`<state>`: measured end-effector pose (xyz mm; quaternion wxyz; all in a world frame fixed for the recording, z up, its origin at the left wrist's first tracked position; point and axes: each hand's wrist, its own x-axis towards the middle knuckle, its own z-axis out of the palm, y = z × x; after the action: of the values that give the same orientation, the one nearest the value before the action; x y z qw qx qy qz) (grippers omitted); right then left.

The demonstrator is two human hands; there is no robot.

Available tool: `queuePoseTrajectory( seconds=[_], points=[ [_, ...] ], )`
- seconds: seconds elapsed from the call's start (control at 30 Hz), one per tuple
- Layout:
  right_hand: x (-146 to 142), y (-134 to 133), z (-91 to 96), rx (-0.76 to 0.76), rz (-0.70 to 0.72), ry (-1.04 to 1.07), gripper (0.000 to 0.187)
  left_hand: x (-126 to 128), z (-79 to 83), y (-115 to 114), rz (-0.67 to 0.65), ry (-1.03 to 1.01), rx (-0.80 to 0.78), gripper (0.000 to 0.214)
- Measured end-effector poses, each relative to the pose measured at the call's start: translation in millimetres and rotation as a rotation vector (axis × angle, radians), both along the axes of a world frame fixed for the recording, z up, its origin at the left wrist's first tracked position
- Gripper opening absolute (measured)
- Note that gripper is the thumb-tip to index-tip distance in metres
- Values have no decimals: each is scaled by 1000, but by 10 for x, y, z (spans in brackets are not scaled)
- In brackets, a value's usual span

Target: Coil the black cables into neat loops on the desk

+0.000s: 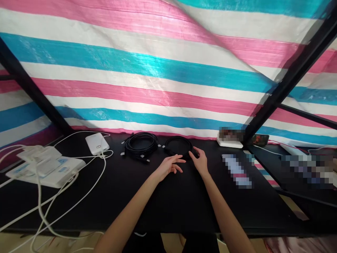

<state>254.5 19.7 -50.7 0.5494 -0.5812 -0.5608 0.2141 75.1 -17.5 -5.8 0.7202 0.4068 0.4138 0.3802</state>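
Note:
A thin black cable (179, 137) lies coiled in a loose ring toward the back of the black desk, with a pale connector end at its left. My left hand (169, 166) hovers at the near side of this ring, fingers spread and holding nothing. At the ring's right edge is my right hand (200, 161), thumb and fingers apart; whether its fingertips touch the cable I cannot tell. Left of the ring rests a thicker bundle of coiled black cables (142, 143), several light-tipped plugs sticking out around it.
White power strips (56, 172) with tangled white cords cover the desk's left side. A white power bank (97, 143) sits near the back left. At right are a blurred-out phone-like item (237, 171) and a white box (229, 143). Black frame posts and a striped tarp (158, 70) enclose the desk.

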Motion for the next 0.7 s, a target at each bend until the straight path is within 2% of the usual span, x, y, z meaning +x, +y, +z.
queuePoseTrajectory(
  seconds=[0.13, 0.23, 0.37, 0.7],
  points=[
    [32, 4, 11, -22, -64, 139, 38, -69, 4, 36, 242, 140, 57, 37],
    [25, 0, 18, -24, -78, 204, 36, -101, -6, 58, 335, 158, 26, 33],
    [3, -11, 48, -13, -103, 258, 32, -120, -17, 68, 310, 155, -51, 30],
    [-23, -7, 75, -1, -101, 336, 25, -131, 98, 18, 55, -70, -173, 32]
  ],
)
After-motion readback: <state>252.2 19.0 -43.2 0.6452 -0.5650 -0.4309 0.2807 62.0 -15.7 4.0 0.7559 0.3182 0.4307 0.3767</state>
